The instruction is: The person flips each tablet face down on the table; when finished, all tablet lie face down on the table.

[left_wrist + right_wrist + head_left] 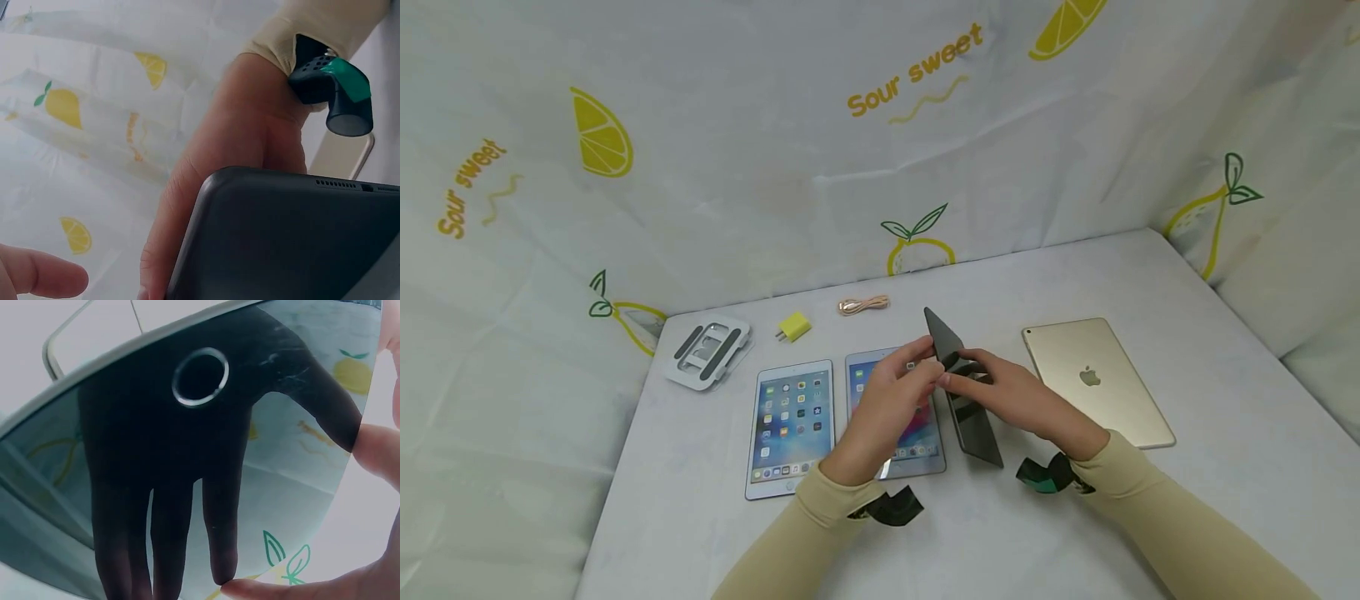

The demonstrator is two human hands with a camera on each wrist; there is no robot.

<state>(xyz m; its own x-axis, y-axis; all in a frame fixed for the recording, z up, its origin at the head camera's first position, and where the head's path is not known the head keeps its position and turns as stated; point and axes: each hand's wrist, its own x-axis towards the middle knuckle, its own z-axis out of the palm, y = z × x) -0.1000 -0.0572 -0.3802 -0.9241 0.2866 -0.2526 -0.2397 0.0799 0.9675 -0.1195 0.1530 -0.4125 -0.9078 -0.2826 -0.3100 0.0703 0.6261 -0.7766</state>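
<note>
A dark grey tablet is tipped up steeply on edge, its black screen towards the right. My left hand holds its raised long edge, fingers on the back side. From the right, my right hand grips the same edge, its thumb tip close to the left thumb. In the right wrist view the glossy screen with its round home button reflects the hand, and the fingertips meet the screen's border. The grey back and a speaker grille show in the left wrist view.
Left of the hands lie two lit white tablets, one partly under the left hand. A gold tablet lies face down at the right. Behind are a grey-white stand, a yellow charger plug and a coiled cable.
</note>
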